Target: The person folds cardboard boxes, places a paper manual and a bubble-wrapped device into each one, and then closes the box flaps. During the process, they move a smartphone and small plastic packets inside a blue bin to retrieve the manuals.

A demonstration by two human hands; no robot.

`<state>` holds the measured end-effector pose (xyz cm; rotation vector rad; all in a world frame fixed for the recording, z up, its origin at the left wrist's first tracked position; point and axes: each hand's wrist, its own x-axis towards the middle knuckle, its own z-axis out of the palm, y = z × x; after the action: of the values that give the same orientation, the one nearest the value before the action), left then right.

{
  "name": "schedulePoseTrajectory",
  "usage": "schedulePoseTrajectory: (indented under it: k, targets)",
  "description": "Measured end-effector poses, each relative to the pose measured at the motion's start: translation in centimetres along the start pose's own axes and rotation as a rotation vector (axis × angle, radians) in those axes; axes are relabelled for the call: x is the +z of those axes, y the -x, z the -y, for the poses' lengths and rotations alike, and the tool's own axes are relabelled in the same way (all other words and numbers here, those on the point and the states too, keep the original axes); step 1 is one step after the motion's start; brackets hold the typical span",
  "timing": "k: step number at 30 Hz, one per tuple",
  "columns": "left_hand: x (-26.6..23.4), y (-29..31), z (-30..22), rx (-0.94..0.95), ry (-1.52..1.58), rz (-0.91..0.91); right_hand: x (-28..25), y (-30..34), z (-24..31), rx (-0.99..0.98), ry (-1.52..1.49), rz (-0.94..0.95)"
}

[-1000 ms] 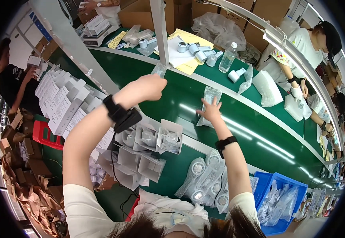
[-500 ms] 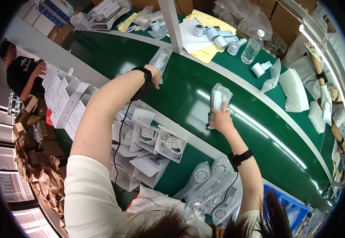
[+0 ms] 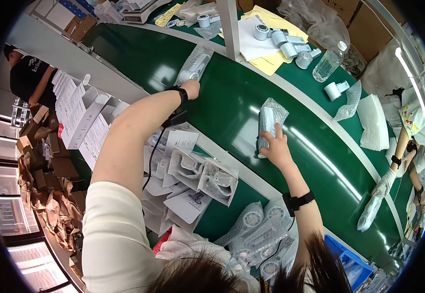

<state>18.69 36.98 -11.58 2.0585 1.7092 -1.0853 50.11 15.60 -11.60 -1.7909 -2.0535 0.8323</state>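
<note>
My left hand (image 3: pixel 191 89) is at the near end of a bubble-wrapped package (image 3: pixel 196 62) on the green conveyor belt (image 3: pixel 227 102). Its fingers are turned away from view. Farther right, my right hand (image 3: pixel 277 148) grips a second bubble-wrapped package (image 3: pixel 270 118), thumb at its left side and other fingers spread over its near part. That package lies lengthwise on the belt, and a pale, long shape shows through the wrap. Both my wrists wear black bands.
Opened white boxes (image 3: pixel 193 168) and bubble-wrapped parts (image 3: pixel 256 229) sit nearest me. Beyond the belt are silver-grey parts (image 3: pixel 289 50), a clear bottle (image 3: pixel 329 61) and white wrap sheets (image 3: pixel 372 122). A co-worker's gloved hand (image 3: pixel 384 184) holds another wrapped package (image 3: pixel 368 215). A blue bin (image 3: pixel 351 259) stands right.
The left package has shifted away from me, and my left hand now sits at its near end. My right hand stays on its package. The co-worker's hand has lowered a package to the belt.
</note>
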Motion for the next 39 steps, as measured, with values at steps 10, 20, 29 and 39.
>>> schedulePoseTrajectory:
  k: [10, 20, 29, 39]
  targets:
    - [-1.6, 6.2, -2.3, -0.135, 0.136, -0.317, -1.4, -0.9, 1.9, 0.041, 0.019, 0.125]
    - [-12.0, 26.5, -4.8, 0.662, 0.440, -0.404, -11.9, 7.2, 4.6, 0.132, -0.599, 0.273]
    - [-8.7, 52.3, 6.9, 0.825, 0.630, -1.073, -16.0, 31.4, 12.4, 0.296, -0.708, -0.237]
    - [-8.0, 50.9, 23.7, 0.287, 0.917, -1.163, -6.7, 38.6, 17.8, 0.260, -1.397, -0.723]
